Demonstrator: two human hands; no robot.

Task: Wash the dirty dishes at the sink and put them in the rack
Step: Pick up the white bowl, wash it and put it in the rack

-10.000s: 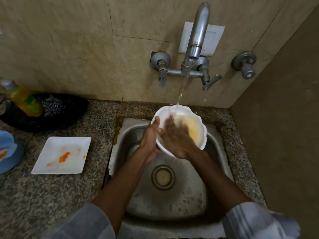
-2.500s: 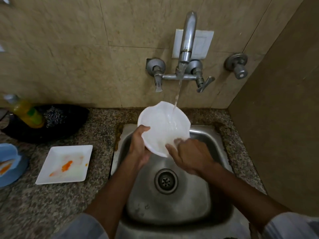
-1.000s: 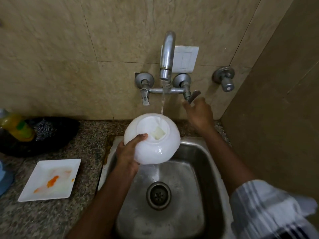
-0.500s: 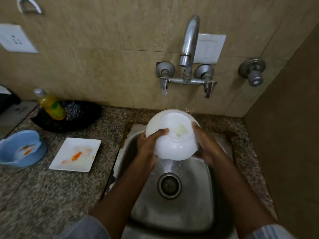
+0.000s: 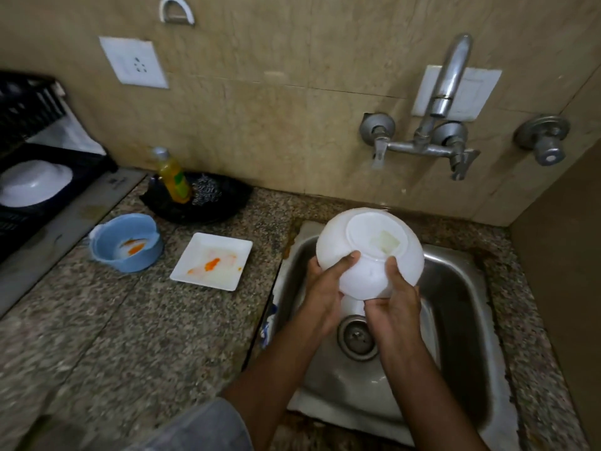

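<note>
A white bowl (image 5: 369, 245) is held upside down over the steel sink (image 5: 461, 304), its base facing me. My left hand (image 5: 325, 291) grips its left rim and my right hand (image 5: 392, 307) grips its lower right rim. No water runs from the tap (image 5: 445, 89). On the counter to the left lie a white square plate (image 5: 213, 260) with orange smears and a blue bowl (image 5: 125, 242) with orange residue. The black dish rack (image 5: 29, 105) stands at the far left with a white bowl (image 5: 34, 182) upside down in it.
A black tray (image 5: 198, 200) by the wall holds a yellow soap bottle (image 5: 172, 177) and a steel scrubber (image 5: 205, 188). A brown wall closes off the right side. The speckled granite counter (image 5: 130, 336) stretches left of the sink. A wall socket (image 5: 135, 61) sits above.
The bowl was rinsed and turned upside down. My right hand reached to the tap handle, the water stopped, and that hand came back onto the bowl. The view has swung left, showing the rack.
</note>
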